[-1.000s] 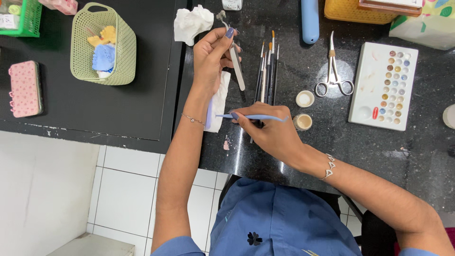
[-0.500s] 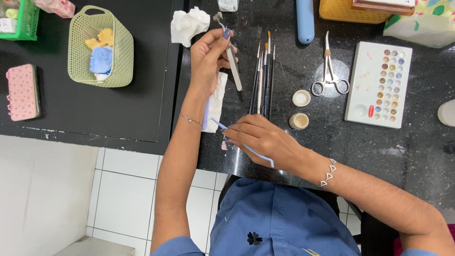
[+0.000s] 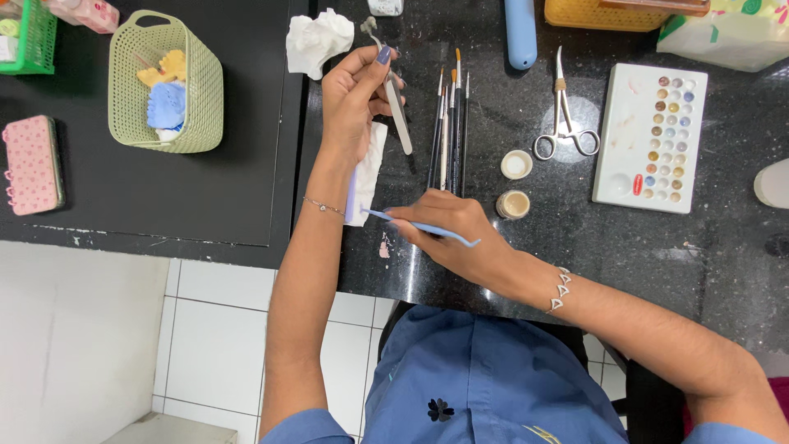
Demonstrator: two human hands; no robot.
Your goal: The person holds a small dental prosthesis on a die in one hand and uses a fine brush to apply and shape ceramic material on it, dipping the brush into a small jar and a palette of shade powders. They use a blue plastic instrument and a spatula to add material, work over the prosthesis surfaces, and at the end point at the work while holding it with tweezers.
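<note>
My left hand (image 3: 352, 97) is raised over the dark counter and grips a slim grey metal tool (image 3: 396, 113) that points down and right. My right hand (image 3: 450, 237) holds a thin light-blue tool (image 3: 427, 229), its tip touching a folded white tissue (image 3: 367, 174) near the left wrist. Several fine paintbrushes (image 3: 448, 127) lie side by side just beyond the right hand. Two small round open pots (image 3: 514, 182) sit to their right.
Scissor-handled forceps (image 3: 563, 117) and a white palette of coloured pans (image 3: 656, 136) lie at right. A crumpled tissue (image 3: 316, 41) and a blue tube (image 3: 520, 31) sit at the back. A green basket (image 3: 164, 82) and a pink case (image 3: 33, 164) rest at left.
My right hand has swung the blue tool down and left, bringing its tip onto the white tissue. The left hand has stayed raised with the grey tool.
</note>
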